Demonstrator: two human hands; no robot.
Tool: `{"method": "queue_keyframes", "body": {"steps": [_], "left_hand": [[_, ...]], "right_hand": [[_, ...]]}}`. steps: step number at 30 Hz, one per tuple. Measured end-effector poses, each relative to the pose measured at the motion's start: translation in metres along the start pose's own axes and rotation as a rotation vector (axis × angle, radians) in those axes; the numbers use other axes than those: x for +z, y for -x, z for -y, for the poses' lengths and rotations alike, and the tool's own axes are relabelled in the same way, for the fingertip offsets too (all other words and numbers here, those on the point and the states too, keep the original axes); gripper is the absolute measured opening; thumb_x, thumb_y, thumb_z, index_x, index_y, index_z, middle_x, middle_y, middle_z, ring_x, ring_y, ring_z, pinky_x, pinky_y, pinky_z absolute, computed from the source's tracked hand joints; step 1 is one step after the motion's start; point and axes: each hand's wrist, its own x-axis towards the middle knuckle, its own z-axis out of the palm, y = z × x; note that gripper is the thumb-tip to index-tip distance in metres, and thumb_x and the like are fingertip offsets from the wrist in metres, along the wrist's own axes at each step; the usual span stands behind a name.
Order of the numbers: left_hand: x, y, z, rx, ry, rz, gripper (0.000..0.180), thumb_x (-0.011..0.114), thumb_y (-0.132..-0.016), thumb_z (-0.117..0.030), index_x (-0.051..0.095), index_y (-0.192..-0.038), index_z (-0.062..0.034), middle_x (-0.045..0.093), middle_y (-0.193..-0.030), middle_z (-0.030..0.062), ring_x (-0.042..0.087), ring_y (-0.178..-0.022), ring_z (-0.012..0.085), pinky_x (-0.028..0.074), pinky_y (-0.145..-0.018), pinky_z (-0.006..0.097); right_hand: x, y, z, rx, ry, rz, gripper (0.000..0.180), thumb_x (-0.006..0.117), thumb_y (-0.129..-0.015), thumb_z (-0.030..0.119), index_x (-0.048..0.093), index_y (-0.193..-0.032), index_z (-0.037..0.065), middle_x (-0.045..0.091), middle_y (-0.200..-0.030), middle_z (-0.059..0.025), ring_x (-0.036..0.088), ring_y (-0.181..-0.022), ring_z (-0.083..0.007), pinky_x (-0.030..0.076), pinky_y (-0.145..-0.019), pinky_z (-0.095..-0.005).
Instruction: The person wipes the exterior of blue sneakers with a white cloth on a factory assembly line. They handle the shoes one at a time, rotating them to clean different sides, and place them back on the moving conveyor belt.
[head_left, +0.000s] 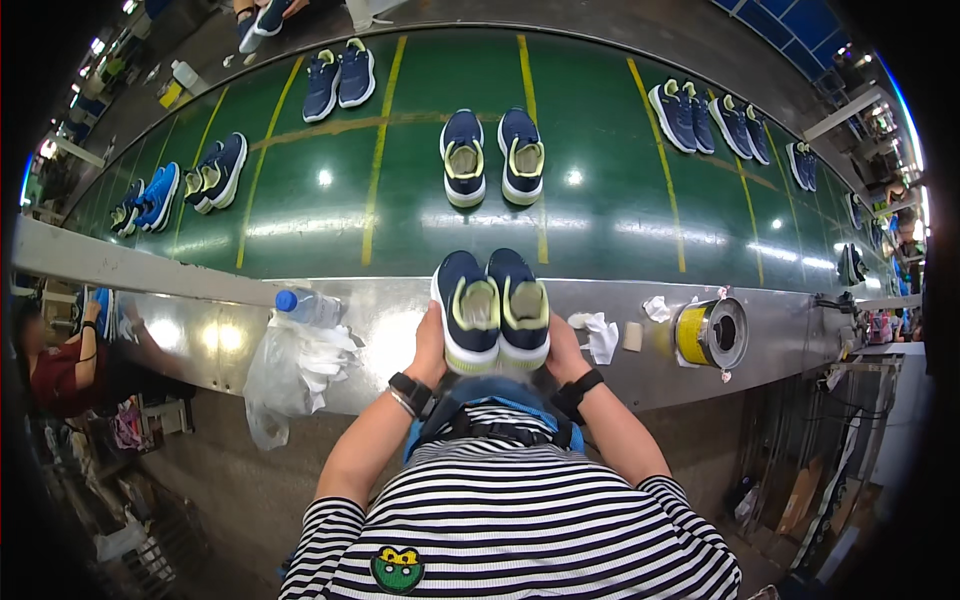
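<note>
Side by side in front of me is a pair of navy sneakers with white soles and pale yellow-green linings. My left hand (430, 345) grips the outer side of the left sneaker (465, 310). On the other side, my right hand (566, 350) holds the right sneaker (520, 315) by its outer edge. Their toes point away from me, over the metal ledge (390, 315). Another navy pair, a left sneaker (463, 155) and a right sneaker (520, 155), stands just beyond on the green conveyor belt (320, 210). My fingertips are partly hidden by the shoes.
A blue-capped bottle (305, 305) and a plastic bag (280, 370) with white paper lie left on the ledge. Right are crumpled paper (600, 338), a beige block (632, 337) and a yellow-labelled can (708, 334). More shoes (340, 80) sit along the belt. A person (70, 360) is at far left.
</note>
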Motion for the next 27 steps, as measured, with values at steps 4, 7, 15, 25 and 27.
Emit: {"method": "queue_keyframes", "body": {"steps": [4,7,15,25,27], "left_hand": [[-0.015,0.004,0.036,0.25,-0.313,-0.087,0.046,0.036,-0.095,-0.036,0.047,-0.117,0.0026,0.056,-0.11,0.0187,0.051,-0.103,0.0277,0.037,-0.09,0.033],[-0.024,0.01,0.031,0.189,-0.289,0.003,0.047,0.034,-0.096,-0.036,0.046,-0.12,0.0028,0.054,-0.115,0.0169,0.049,-0.107,0.0232,0.036,-0.092,0.032],[0.003,0.021,0.013,0.054,-0.442,0.062,0.055,0.036,-0.094,-0.037,0.033,-0.131,0.0043,0.049,-0.119,0.0196,0.048,-0.109,0.025,0.037,-0.093,0.031],[0.089,-0.051,-0.14,0.956,-1.271,0.184,0.054,0.066,-0.074,-0.015,0.046,-0.124,-0.0083,0.046,-0.112,0.0212,0.046,-0.103,0.0346,0.039,-0.089,0.039],[0.115,-0.082,-0.15,1.128,-1.425,0.193,0.058,0.066,-0.074,-0.015,0.043,-0.127,-0.011,0.047,-0.112,0.0212,0.046,-0.104,0.0343,0.038,-0.091,0.043]], "right_hand": [[-0.024,0.015,-0.018,-0.457,0.811,-0.115,0.026,0.05,-0.088,0.015,0.054,-0.109,0.0,0.059,-0.085,-0.0068,0.055,-0.076,-0.0132,0.045,-0.068,-0.0295],[0.011,0.071,0.01,-0.901,0.973,-0.21,0.031,0.054,-0.083,0.01,0.053,-0.113,0.002,0.057,-0.08,-0.0101,0.055,-0.076,-0.0189,0.045,-0.069,-0.0297],[0.034,0.069,-0.005,-0.789,1.844,0.37,0.041,0.067,-0.071,0.037,0.06,-0.107,0.019,0.059,-0.077,-0.0143,0.058,-0.082,-0.0328,0.039,-0.079,-0.0462],[-0.017,0.012,0.193,-0.816,1.859,0.055,0.045,0.071,-0.063,0.048,0.067,-0.09,0.012,0.061,-0.078,-0.0117,0.06,-0.077,-0.0277,0.042,-0.074,-0.0406],[-0.038,-0.02,0.224,-0.847,1.91,-0.066,0.039,0.071,-0.064,0.043,0.067,-0.088,0.013,0.061,-0.076,-0.0114,0.059,-0.077,-0.0284,0.041,-0.075,-0.0416]]}}
